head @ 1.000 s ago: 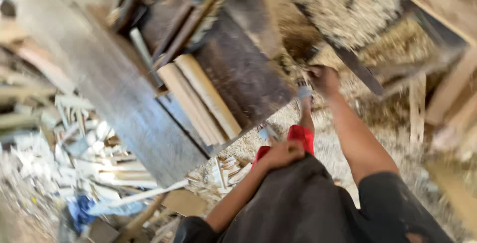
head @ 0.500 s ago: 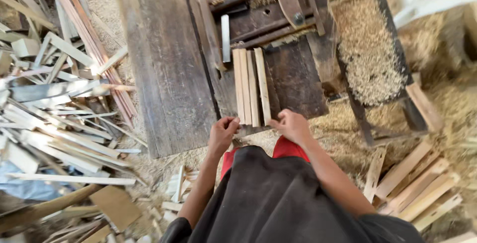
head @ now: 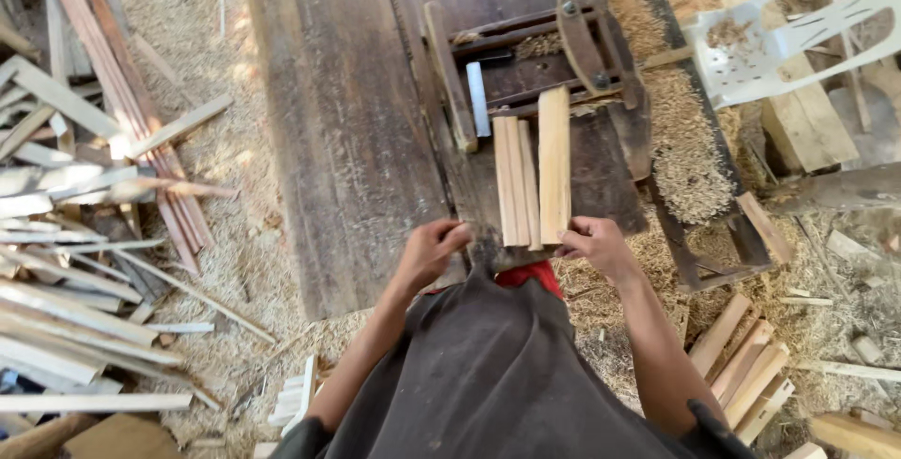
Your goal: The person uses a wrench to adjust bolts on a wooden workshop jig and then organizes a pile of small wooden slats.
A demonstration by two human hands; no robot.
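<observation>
Pile of scrap slats [head: 75, 234] on the left, then the dark plank worktop [head: 347, 140]. Left hand [head: 430, 251] is curled loosely at the worktop's near edge, can't tell if it grips anything. Right hand [head: 593, 241] pinches the near end of the pale wood strips [head: 533, 173] lying flat there; white plastic chair [head: 798, 27] far right.

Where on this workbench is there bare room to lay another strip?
The wide dark plank, left of the wood strips, is bare. The patch right of them, before the sawdust pile, is narrower. Beyond them, the metal jig crowds the bench.
</observation>
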